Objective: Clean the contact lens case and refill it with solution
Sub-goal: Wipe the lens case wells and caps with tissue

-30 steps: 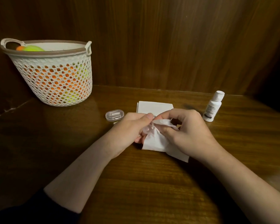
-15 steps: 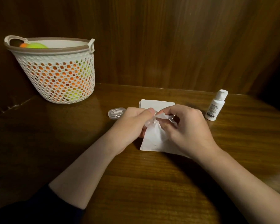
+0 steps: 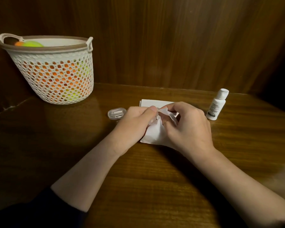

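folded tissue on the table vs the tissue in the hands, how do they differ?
The folded tissue lies flat and neat on the table; the held tissue is crumpled and lifted at its top. The folded tissue is untouched; the right hand pinches the held tissue against a clear piece gripped by the left hand. Both are white.

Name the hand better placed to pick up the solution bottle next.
Right. The right hand is nearer the bottle, though it grips the tissue; the left hand holds the lens case.
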### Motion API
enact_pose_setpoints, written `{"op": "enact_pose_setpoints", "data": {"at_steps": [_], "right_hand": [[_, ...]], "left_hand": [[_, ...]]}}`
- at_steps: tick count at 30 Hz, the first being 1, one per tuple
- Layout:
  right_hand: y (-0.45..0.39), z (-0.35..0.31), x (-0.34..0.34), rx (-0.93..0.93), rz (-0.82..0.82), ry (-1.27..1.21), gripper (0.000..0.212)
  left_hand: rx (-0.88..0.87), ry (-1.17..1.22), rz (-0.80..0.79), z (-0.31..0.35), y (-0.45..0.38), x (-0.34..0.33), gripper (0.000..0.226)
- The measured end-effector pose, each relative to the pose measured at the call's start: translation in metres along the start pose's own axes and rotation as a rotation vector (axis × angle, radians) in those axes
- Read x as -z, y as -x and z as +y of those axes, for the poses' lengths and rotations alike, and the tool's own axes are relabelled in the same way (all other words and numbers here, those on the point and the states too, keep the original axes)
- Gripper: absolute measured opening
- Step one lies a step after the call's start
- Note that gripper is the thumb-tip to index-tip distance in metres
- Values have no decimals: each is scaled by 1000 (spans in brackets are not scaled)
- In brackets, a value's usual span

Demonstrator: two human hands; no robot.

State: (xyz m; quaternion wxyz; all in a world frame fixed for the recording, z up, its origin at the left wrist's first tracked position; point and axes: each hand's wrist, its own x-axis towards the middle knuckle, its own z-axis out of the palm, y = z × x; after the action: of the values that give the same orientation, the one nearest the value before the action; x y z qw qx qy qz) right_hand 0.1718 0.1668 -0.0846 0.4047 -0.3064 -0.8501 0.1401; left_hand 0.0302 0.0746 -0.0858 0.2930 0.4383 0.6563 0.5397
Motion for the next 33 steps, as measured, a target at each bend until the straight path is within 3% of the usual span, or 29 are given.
{"op": "enact_pose_setpoints", "data": {"at_steps": [8, 13, 16, 20, 25, 33], "right_hand": [[-3, 4, -1, -112, -251, -284, 10], [1, 7, 1, -168, -351, -471, 26], [-1, 10, 0, -131, -327, -479, 20], [-4, 14, 1, -99, -251, -336, 25], [-5, 17, 0, -134, -76, -318, 18], [-5, 14, 2, -193, -82, -507, 7]], "left_hand": [[109, 63, 42, -5, -2, -2, 45], [127, 327, -22, -11, -7, 1, 47], [113, 333, -18, -11, -8, 5, 29], [98, 248, -26, -11, -7, 7, 22], [101, 276, -54, -10, -7, 6, 29], [74, 492, -141, -12, -4, 3, 30]]}}
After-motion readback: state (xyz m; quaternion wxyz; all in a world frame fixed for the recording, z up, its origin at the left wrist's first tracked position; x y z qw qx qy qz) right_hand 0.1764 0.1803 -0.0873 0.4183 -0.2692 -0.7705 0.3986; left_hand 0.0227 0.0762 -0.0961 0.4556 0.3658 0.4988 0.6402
